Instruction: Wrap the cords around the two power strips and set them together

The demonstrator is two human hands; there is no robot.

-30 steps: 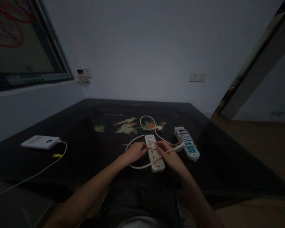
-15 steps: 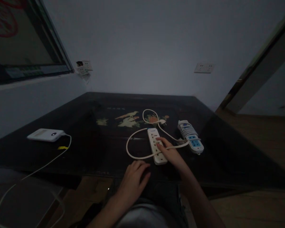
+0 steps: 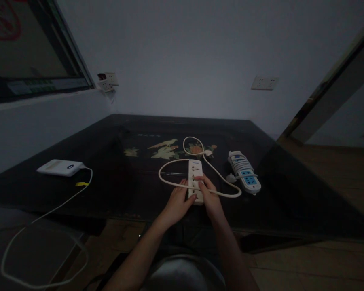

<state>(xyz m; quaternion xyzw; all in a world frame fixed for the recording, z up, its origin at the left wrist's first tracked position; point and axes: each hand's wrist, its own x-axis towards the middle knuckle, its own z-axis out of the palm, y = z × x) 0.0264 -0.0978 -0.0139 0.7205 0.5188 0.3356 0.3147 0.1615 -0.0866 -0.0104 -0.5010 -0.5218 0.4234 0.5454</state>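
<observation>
A white power strip [image 3: 195, 166] lies on the dark table near its front edge, pointing away from me. My left hand [image 3: 178, 203] grips its left side near the close end, thumb on the top face and fingers along the edge. From the right, my right hand [image 3: 210, 193] is closed on the strip's middle, with fingertips on top by the sockets. The white cord [image 3: 161, 171] leaves the far end, loops left, crosses over the strip between my hands and bends back on the right. Its plug [image 3: 208, 153] rests beyond the strip.
On the right lies a second power strip [image 3: 251, 182] with blue sockets, its cord wound around it. A white power bank [image 3: 60, 167] with a white cable [image 3: 56, 212] sits at left, near a yellow tag [image 3: 82, 184]. Wall sockets [image 3: 264, 83] are behind the table [image 3: 133, 190].
My left hand has moved forward and taken hold of the power strip's left side. The strip now points straighter ahead, and the cord's right bend has come away from the wound strip.
</observation>
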